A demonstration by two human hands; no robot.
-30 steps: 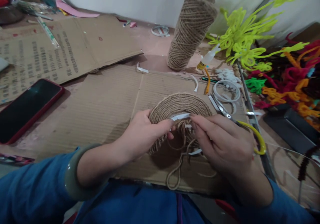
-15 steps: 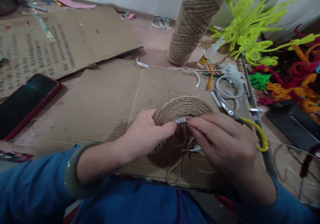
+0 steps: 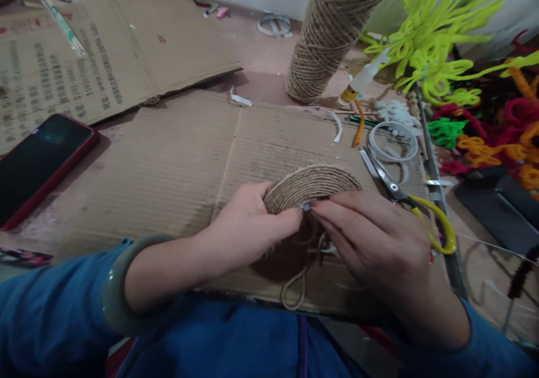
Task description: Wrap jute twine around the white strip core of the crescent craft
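Observation:
A round coil of brown twine [image 3: 318, 182] is held over the cardboard near its front edge. My left hand [image 3: 252, 221] grips the coil's left side, thumb on top at the inner rim. The fingertips of my right hand [image 3: 374, 237] pinch a small white strip [image 3: 305, 205] at that inner rim, close to my left thumb. A loose loop of twine [image 3: 293, 292] hangs below the coil. The undersides of the coil and several fingers are hidden.
Scissors with yellow handles [image 3: 393, 187] and a roll of clear tape [image 3: 392, 142] lie at the right. Behind stand a twine spool [image 3: 332, 35] and a glue bottle [image 3: 362, 80]. A phone [image 3: 46, 164] lies left, beside printed cardboard [image 3: 138, 52]. Coloured pipe-cleaner shapes [image 3: 446, 46] fill the back right.
The view has shifted slightly. Less of the white strip shows between my fingertips, and my right fingers sit a little nearer my left thumb. Both hands keep their hold.

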